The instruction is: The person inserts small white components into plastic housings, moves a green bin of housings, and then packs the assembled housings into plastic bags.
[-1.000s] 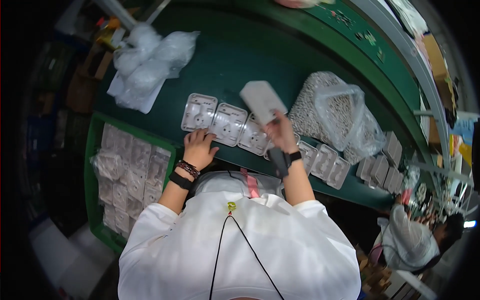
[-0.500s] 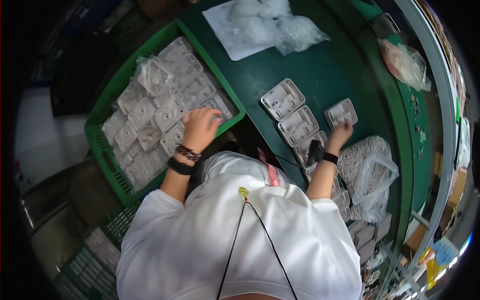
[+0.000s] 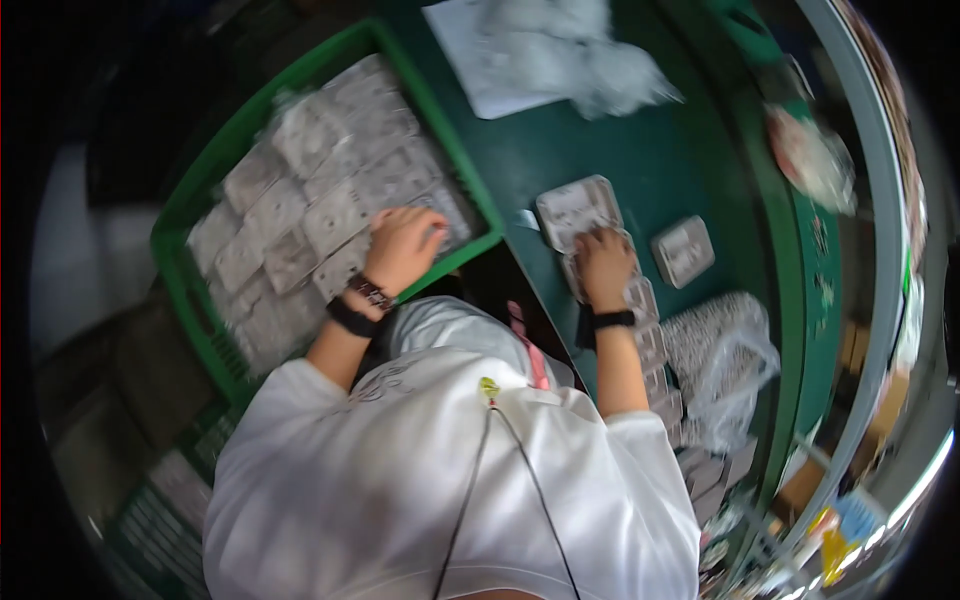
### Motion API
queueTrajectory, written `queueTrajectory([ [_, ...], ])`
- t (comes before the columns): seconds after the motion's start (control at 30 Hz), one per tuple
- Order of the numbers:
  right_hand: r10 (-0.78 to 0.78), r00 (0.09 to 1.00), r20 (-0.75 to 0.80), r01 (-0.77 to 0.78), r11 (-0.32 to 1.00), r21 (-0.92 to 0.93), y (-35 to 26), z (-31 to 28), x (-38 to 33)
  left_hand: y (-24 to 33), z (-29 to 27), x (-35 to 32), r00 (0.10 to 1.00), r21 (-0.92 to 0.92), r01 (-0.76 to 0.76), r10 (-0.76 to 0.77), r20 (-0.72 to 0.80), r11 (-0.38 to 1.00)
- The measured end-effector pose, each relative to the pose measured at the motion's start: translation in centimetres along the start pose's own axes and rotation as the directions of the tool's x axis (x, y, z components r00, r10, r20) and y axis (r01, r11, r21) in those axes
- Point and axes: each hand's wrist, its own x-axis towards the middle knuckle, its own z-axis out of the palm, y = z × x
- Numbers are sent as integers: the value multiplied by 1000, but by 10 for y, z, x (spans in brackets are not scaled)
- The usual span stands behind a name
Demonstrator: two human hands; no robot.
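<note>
1. Pale grey, open-topped rectangular plastic housings: lie in a slanting row on the dark green surface, close along the edge nearest the body. Beyond the row, apart from it, one matching separate housing.
2. Right hand: reaches down over the second housing from the upper end, fingers bent and bunched in or just above it. Cannot tell, through the blur, about any grip.
3. Left hand: hovers or rests just inside the corner of the green plastic crate, over closely packed pale plastic parts; fingers loosely curled, with no sure view of anything between them.
4. Likeliest trouble: a skewed row, or a housing over the edge, from too hard a push by the right fingers.
5. Possible snag: two parts lifted together, from a blind grab in the tight packing.
6. Possible spill: small pale pellets from the clear plastic bag beside the row, from a careless sideways sweep.
</note>
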Motion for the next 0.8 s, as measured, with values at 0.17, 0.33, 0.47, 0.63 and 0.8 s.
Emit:
queueTrajectory([
  [0.17,-41,977,-210,46,999,18,2,9,-29,-30,-15,-17,994,43,20,-15,-105,999],
  [0.33,207,902,-378,-232,972,-23,54,-7,-5,-131,-27,-2,811,78,441,-359,-463,894],
  [0.47,443,895,-56,-446,894,-49,116,10,-1,-205,-44,32,691,197,586,-359,-627,786],
  [0.63,378,926,-9,-372,908,-190,123,1,12,-303,-71,66,626,96,742,-634,-454,664],
  [0.8,255,950,-183,-277,955,-107,99,-30,20,-367,-71,55,675,-404,540,-667,-317,738],
])
